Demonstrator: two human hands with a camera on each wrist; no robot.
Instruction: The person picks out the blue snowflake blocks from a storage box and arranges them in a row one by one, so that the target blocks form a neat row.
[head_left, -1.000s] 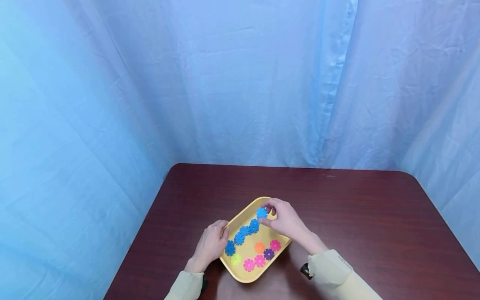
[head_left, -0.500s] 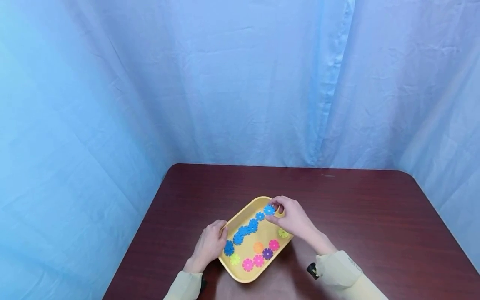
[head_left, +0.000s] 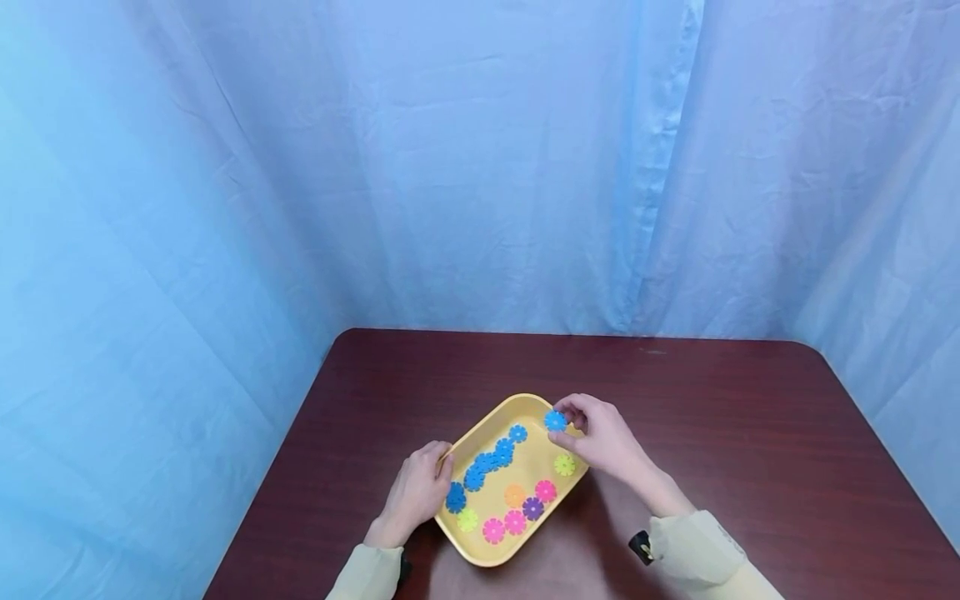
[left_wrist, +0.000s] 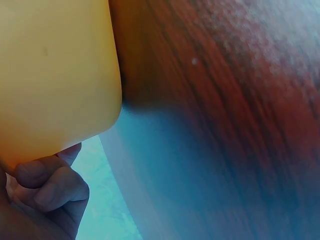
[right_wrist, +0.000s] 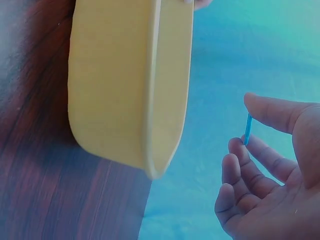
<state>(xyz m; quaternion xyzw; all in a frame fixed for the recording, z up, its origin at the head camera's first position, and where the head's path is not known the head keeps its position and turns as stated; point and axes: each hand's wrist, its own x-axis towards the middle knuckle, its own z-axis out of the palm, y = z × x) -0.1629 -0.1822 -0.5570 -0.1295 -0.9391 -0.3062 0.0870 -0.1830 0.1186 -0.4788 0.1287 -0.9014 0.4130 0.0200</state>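
Note:
My left hand [head_left: 416,487] grips the left rim of a yellow plastic basin [head_left: 487,500]; its curled fingers [left_wrist: 62,187] show against the basin's wall in the left wrist view. Over the basin's far right rim, my right hand [head_left: 606,435] pinches a blue snowflake disc [head_left: 555,420] between thumb and fingertips. The right wrist view shows that disc edge-on, as a thin blue strip [right_wrist: 248,129], apart from the basin. Inside the basin, several blue snowflake discs [head_left: 487,461] lie in an overlapping row along the left side.
Also in the basin are pink discs [head_left: 493,530], a purple disc [head_left: 533,508], an orange disc [head_left: 514,496] and two yellow-green discs, one near the right wall [head_left: 564,464]. The dark red-brown table [head_left: 712,433] has blue curtains [head_left: 465,167] behind and beside it.
My right hand has moved right with the blue disc, from over the basin's inside to its far right rim, uncovering a yellow-green disc. My left hand stays on the rim.

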